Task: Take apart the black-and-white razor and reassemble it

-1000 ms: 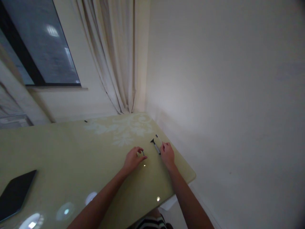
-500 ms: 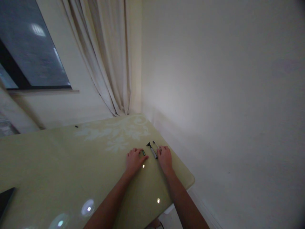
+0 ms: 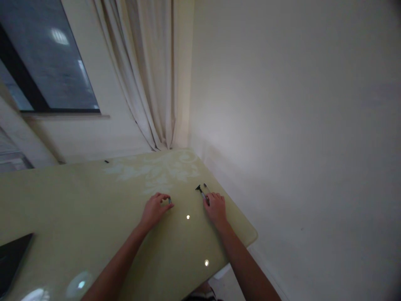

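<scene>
My left hand [image 3: 156, 207] pinches a small battery [image 3: 169, 200] between thumb and fingertips, at the table surface. To the right, my right hand [image 3: 216, 207] is closed over the handle of a razor [image 3: 199, 188], whose black head points away from me. Just right of the razor lies a thin, pale, pen-like stick with a dark tip [image 3: 205, 185]. Its near part is hidden under the fingers of my right hand, so whether they grip it too is unclear.
The glossy yellow-green table [image 3: 94, 209] ends at the wall [image 3: 282, 146] on the right. A small dark object [image 3: 107, 161] lies near the back edge. A flat black device [image 3: 14, 261] is at the left. Curtains [image 3: 156, 75] hang behind the table.
My left hand has moved left, away from the razor, carrying the battery. My right hand has shifted slightly and now covers the razor's handle, which lay exposed before.
</scene>
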Demonstrator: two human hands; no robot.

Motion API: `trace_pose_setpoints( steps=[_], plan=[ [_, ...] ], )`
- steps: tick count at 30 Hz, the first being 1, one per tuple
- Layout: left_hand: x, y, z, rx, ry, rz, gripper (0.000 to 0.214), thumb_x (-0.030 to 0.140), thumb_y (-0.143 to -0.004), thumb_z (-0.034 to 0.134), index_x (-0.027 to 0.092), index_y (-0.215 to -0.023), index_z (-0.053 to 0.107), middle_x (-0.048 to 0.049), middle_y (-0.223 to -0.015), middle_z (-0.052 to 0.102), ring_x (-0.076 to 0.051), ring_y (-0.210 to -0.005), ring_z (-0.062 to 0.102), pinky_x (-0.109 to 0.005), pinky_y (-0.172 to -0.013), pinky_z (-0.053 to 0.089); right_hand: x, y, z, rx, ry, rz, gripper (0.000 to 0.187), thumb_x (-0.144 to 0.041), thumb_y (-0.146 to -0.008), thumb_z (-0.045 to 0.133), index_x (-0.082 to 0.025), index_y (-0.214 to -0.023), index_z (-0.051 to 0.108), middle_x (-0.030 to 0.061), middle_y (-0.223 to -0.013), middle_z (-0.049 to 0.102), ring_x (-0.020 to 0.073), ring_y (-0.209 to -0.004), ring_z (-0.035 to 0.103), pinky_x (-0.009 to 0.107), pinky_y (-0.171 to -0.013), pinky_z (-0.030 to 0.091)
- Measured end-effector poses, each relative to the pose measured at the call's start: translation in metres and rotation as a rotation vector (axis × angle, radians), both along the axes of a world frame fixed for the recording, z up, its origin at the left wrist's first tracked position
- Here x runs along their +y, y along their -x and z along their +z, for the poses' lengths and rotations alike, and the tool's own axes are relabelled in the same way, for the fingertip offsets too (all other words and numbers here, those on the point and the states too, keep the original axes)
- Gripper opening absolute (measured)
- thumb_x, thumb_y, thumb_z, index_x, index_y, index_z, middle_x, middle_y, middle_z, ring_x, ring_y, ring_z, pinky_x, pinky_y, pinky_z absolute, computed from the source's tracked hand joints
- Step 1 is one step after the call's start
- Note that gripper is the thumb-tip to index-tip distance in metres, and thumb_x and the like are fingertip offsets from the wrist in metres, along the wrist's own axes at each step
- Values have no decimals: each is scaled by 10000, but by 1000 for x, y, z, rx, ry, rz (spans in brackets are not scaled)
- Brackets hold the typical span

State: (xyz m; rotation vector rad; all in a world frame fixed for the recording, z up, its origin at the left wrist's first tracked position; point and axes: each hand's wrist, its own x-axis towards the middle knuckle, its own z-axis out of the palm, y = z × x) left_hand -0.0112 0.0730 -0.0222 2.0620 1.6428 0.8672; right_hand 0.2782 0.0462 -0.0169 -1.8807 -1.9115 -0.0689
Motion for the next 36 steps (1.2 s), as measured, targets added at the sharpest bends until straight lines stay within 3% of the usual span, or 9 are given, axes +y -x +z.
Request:
trace_pose_setpoints(
  steps=[4,8,15,20,24,29,32,34,36],
  plan=[
    [-16,79,-7,87,84,185,384,507,-820,644,229,-1060,759,-84,-1052,736,-261,-900,694,-375,-842,510,1,25,3,114,18,125,116,-176,-934,626,-192,-1012,712,87,-1027,722,225,-974,641,301,-856,413],
    [-29,121,-11,58,80,196,452,542,-793,628,210,-1071,758,-94,-996,744,-277,-947,689,-371,-873,521,-2,87,1,254,54,370,133,-153,-914,631,-207,-1024,683,46,-986,691,179,-876,634,255,-797,437],
    [-34,124,-2,88,128,159,430,548,-744,685,252,-1047,764,-63,-1036,762,-267,-956,695,-364,-881,515,-1,189,-7,337,132,393,159,-136,-895,590,-203,-1032,635,65,-980,659,198,-841,622,283,-757,454],
    [-35,126,-2,50,139,134,405,524,-732,693,241,-1016,750,-66,-1046,767,-266,-996,704,-347,-894,518,-2,212,-5,342,162,386,133,-195,-914,603,-210,-1045,618,71,-995,654,206,-838,629,297,-751,461],
    [-34,129,-5,19,148,122,435,531,-746,664,225,-1047,736,-79,-1055,763,-269,-998,707,-350,-897,520,6,173,8,321,152,286,190,-295,-936,618,-212,-1107,617,75,-1023,656,213,-841,634,314,-759,455],
    [-32,128,-3,64,131,125,423,500,-785,605,230,-1082,739,-74,-1013,753,-266,-972,696,-357,-874,507,19,58,25,106,-45,-83,211,-233,-900,614,-176,-1102,641,142,-1076,652,289,-1020,603,372,-867,420],
    [-30,126,-2,76,145,148,431,505,-782,607,234,-1090,740,-66,-989,749,-261,-933,693,-350,-842,507,18,-3,23,-1,-30,-272,251,-227,-871,645,-159,-1112,643,184,-1105,643,318,-1033,594,373,-832,409],
    [-29,125,-2,76,148,159,446,511,-778,614,230,-1102,738,-67,-985,747,-260,-921,691,-346,-833,506,17,-22,17,3,53,-278,231,-173,-870,611,-146,-1097,642,176,-1074,653,292,-976,614,348,-798,408],
    [-29,125,-3,72,147,168,458,511,-782,612,228,-1120,735,-67,-984,748,-259,-921,690,-345,-831,506,17,-21,11,39,108,-223,227,-106,-857,557,-149,-1063,642,144,-1018,661,250,-897,623,323,-763,404]
  ],
)
